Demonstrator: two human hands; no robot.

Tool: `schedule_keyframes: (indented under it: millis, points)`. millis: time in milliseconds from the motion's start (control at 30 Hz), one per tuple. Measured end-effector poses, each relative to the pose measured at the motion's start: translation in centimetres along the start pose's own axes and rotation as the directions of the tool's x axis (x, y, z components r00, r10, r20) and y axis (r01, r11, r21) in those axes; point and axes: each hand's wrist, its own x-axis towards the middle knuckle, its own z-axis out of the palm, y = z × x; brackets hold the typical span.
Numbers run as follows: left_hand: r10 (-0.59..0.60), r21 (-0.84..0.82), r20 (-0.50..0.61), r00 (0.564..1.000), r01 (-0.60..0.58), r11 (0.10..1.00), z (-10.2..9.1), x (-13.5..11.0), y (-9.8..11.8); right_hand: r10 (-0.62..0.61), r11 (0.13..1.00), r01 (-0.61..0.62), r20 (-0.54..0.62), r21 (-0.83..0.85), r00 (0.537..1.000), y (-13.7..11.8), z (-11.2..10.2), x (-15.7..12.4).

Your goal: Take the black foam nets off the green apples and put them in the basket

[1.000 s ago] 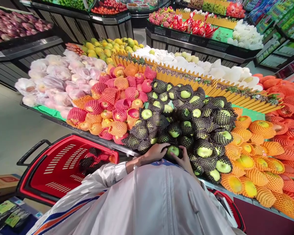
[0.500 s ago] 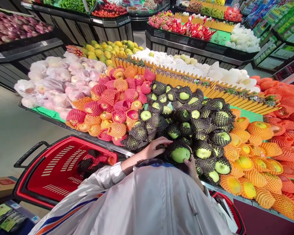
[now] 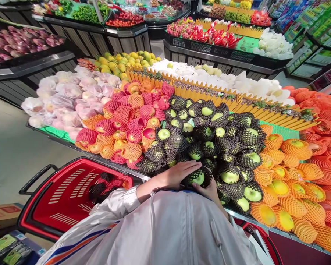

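Note:
Both my hands hold one green apple in a black foam net (image 3: 197, 177) at the front edge of the fruit display, close to my chest. My left hand (image 3: 174, 173) curls over its top left side. My right hand (image 3: 209, 191) cups it from below on the right. Around it lies a heap of green apples in black nets (image 3: 217, 136). Red and orange netted apples (image 3: 127, 121) lie to the left, orange netted fruit (image 3: 289, 173) to the right.
A red shopping basket (image 3: 63, 195) stands at lower left with a few netted fruits inside. Bagged fruit (image 3: 66, 99) fills the display's far left. A yellow picket divider (image 3: 209, 88) runs behind the apples. More produce stands fill the background.
The apple has turned in my hands and its black net now covers more of it. My left hand has shifted from its side onto its top.

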Motion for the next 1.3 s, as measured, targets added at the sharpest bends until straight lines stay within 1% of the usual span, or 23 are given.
schedule_keyframes:
  millis: [100,200,333,400,467,500,533,567,633,700,733,800,900,1000,1067,1100,1167,1233,1300]
  points:
    - [0.006,0.068,0.001,1.000,-0.006,0.998,-0.2,0.3,-0.2,-0.070,0.995,0.070,0.002,-0.075,0.998,-0.1,0.2,0.3]
    - [0.012,0.112,-0.014,1.000,-0.011,0.994,0.0,0.9,0.0,-0.087,0.992,0.088,0.011,-0.095,0.996,-0.1,0.3,0.7]
    - [-0.076,0.122,-0.059,0.995,0.082,0.989,0.3,2.1,-0.2,-0.053,0.998,0.054,0.022,-0.028,0.998,-0.7,0.1,1.4]
    - [-0.081,0.148,-0.108,0.991,0.097,0.984,-0.5,3.1,-0.8,-0.021,0.998,0.019,0.044,0.063,0.999,-1.5,-0.1,1.9]
    - [-0.090,0.195,-0.179,0.980,0.125,0.973,-2.3,4.5,-1.9,-0.017,0.988,0.010,0.044,0.155,0.999,-2.6,-0.4,2.3]
    - [-0.115,0.217,-0.233,0.966,0.167,0.962,-3.5,5.4,-2.6,-0.030,0.983,0.024,0.030,0.183,0.999,-3.1,-0.6,2.5]
    - [-0.154,0.233,-0.302,0.941,0.230,0.945,-5.0,6.5,-3.3,-0.049,0.979,0.047,0.009,0.197,0.999,-3.6,-0.7,2.7]
    - [-0.202,0.238,-0.380,0.903,0.306,0.922,-6.5,7.7,-4.1,-0.071,0.977,0.073,-0.016,0.200,0.997,-4.0,-0.9,2.9]
    - [-0.259,0.225,-0.536,0.803,0.431,0.874,-9.5,10.4,-5.9,-0.114,0.971,0.125,-0.068,0.202,0.991,-4.5,-1.2,3.2]
    - [-0.329,0.213,-0.612,0.719,0.550,0.807,-11.7,13.2,-8.0,-0.142,0.964,0.162,-0.107,0.210,0.984,-4.5,-1.5,3.3]
    - [-0.369,0.212,-0.622,0.690,0.603,0.769,-12.4,14.5,-9.1,-0.154,0.961,0.177,-0.119,0.215,0.981,-4.4,-1.6,3.4]
    - [-0.451,0.202,-0.607,0.654,0.676,0.708,-12.8,16.8,-11.1,-0.176,0.955,0.204,-0.139,0.216,0.974,-4.0,-1.8,3.3]
    - [-0.560,0.162,-0.563,0.608,0.745,0.647,-11.7,18.9,-13.4,-0.193,0.956,0.222,-0.161,0.193,0.968,-3.5,-2.1,3.1]
    - [-0.609,0.151,-0.531,0.589,0.773,0.616,-10.2,19.5,-14.3,-0.190,0.963,0.219,-0.183,0.156,0.965,-3.3,-2.5,2.8]
    - [-0.632,0.162,-0.504,0.589,0.783,0.600,-10.1,19.5,-14.2,-0.194,0.966,0.223,-0.204,0.132,0.960,-3.2,-2.8,2.7]
    - [-0.645,0.173,-0.485,0.591,0.787,0.592,-10.5,19.5,-14.0,-0.196,0.967,0.224,-0.212,0.118,0.957,-3.2,-2.9,2.6]
    - [-0.674,0.198,-0.433,0.598,0.793,0.576,-12.2,19.2,-13.5,-0.196,0.971,0.221,-0.221,0.093,0.955,-3.3,-3.0,2.7]
    - [-0.702,0.212,-0.371,0.608,0.792,0.573,-14.8,18.6,-13.0,-0.203,0.970,0.227,-0.236,0.082,0.950,-3.5,-3.2,2.8]
    - [-0.710,0.231,-0.325,0.624,0.781,0.581,-17.5,17.5,-12.4,-0.233,0.963,0.260,-0.272,0.068,0.934,-3.9,-3.5,2.8]
